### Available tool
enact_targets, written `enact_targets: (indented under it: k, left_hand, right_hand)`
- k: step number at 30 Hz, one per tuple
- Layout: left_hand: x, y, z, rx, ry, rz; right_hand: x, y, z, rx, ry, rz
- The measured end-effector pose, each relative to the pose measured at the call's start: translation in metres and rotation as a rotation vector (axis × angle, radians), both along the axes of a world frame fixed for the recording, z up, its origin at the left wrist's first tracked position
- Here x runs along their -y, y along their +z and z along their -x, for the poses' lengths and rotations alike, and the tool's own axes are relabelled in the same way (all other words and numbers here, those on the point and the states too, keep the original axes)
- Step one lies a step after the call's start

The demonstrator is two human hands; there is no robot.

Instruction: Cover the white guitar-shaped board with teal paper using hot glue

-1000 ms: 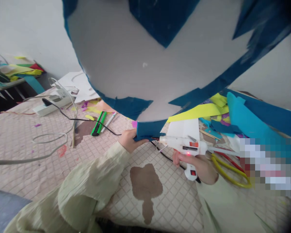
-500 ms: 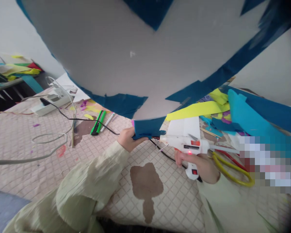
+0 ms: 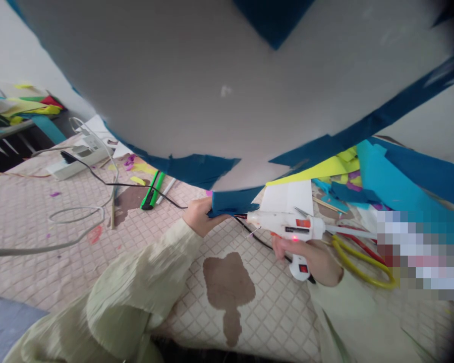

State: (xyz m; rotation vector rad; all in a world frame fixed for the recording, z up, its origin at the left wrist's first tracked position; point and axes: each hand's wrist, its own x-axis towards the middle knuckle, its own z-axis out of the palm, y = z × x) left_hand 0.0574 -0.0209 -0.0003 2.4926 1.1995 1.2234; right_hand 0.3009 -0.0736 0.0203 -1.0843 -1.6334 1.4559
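Observation:
A large white rounded piece [image 3: 196,96] with dark blue paper patches along its edge fills the upper part of the head view. At its bottom is a blue paper flap [image 3: 234,200], pinched between the thumb and fingers of my left hand [image 3: 202,217]. My right hand [image 3: 310,254] is closed round the handle of a white glue gun [image 3: 293,225], whose red light is lit. The gun's nozzle points left and lies at the lower edge of the flap, close to my left thumb. A glue stick [image 3: 350,231] sticks out of its back end.
On the left are a white power strip [image 3: 79,156] with cables, a green utility knife [image 3: 151,194] and a thin wooden stick [image 3: 113,209]. To the right lie scissors with yellow handles [image 3: 363,264], a teal paper sheet [image 3: 393,181], yellow paper [image 3: 325,169] and scraps.
The white rounded piece has shifted to the right and tilted slightly. The glue gun's nozzle has moved a little left along the flap. Both hands stay nearly where they were.

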Motion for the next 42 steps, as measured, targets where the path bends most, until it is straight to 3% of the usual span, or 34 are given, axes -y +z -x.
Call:
enact_targets:
  k: [11,24,31,42]
  left_hand:
    - [-0.0002,0.0008,-0.002,-0.015,-0.015,-0.052]
    - [0.0015,-0.0007,-0.0023,-0.091,0.057,-0.021]
    - [0.0022,0.0002,-0.0035,-0.045,0.02,-0.113]
    - [0.0001,0.005,-0.0013,0.03,-0.005,-0.102]
  right_hand:
    - [0.0014,-0.0036,0.0017,-0.047,-0.019,0.049]
    - [0.0034,-0.0015,0.0062,-0.06,-0.029,0.024]
    - [0.0031,0.0001,0.0081,-0.059,-0.018,0.073]
    - [0.0039,-0.0006,0.0063,-0.073,-0.039,0.06]
